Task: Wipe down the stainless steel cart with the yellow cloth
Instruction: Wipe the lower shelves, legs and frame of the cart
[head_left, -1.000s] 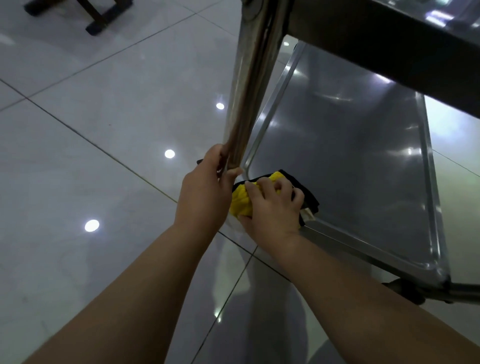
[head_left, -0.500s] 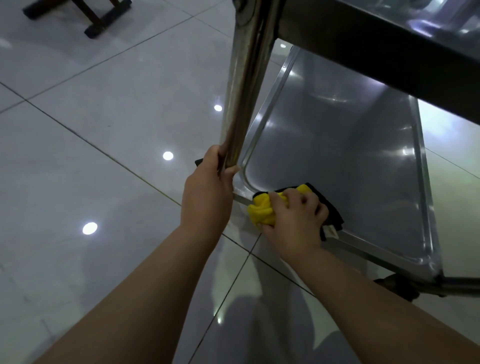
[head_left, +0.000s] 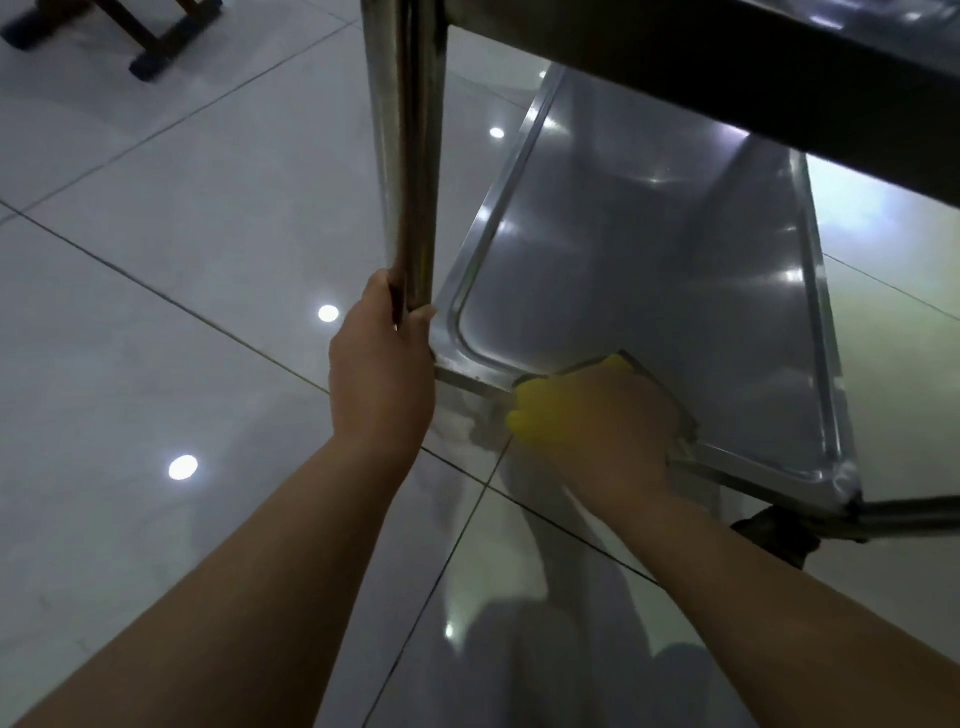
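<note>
The stainless steel cart's lower shelf (head_left: 649, 270) spreads out ahead, with its upright leg (head_left: 408, 156) at the near left corner. My left hand (head_left: 382, 374) grips the bottom of that leg. My right hand (head_left: 618, 436), blurred by motion, holds the bunched yellow cloth (head_left: 535, 415) against the shelf's near rim (head_left: 467, 376), a little right of the corner. Most of the cloth is hidden under my fingers; a dark edge of it shows past them.
The cart's upper shelf (head_left: 727, 67) overhangs at the top right. A black caster (head_left: 779, 535) sits under the near right corner. Glossy grey floor tiles (head_left: 182, 260) surround the cart. Dark furniture feet (head_left: 150, 57) stand at the far left.
My right hand has slid the yellow cloth rightward along the shelf's near rim, away from the leg. My left hand has kept its grip on the leg.
</note>
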